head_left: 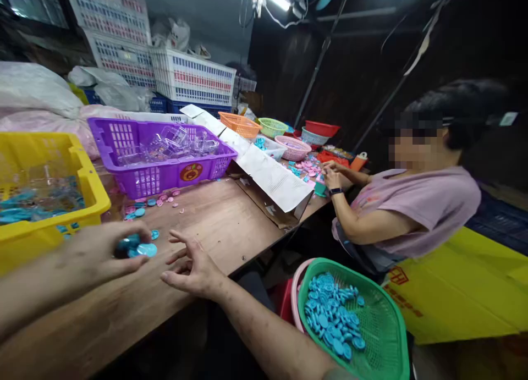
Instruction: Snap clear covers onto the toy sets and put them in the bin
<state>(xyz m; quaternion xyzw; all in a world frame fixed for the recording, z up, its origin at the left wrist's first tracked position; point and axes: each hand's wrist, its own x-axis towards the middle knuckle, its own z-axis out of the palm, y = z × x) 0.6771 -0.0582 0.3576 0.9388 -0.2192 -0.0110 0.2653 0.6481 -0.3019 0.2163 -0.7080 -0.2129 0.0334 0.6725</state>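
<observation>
My left hand [119, 248] is curled beside the yellow basket, its thumb and fingers around shiny blue round plastic pieces [145, 250]. Motion blur hides how many there are and their exact shape. To its right, my right hand [198, 267] hovers over the table's front edge with fingers apart and nothing in them. A small blue disc [154, 235] lies on the wood just past the left hand. Loose blue and pink pieces [164, 197] are scattered before the purple basket [169, 175]. The yellow basket [93, 185] holds blue pieces and clear plastic cases.
Clear plastic cases [177, 141] fill the purple basket. A long cardboard piece [274, 176] divides the wooden table [206, 209]. At the right sits a co-worker [416, 204], handling small pieces. Below, a green basket [396, 319] holds many blue pieces. White crates [202, 77] stand behind.
</observation>
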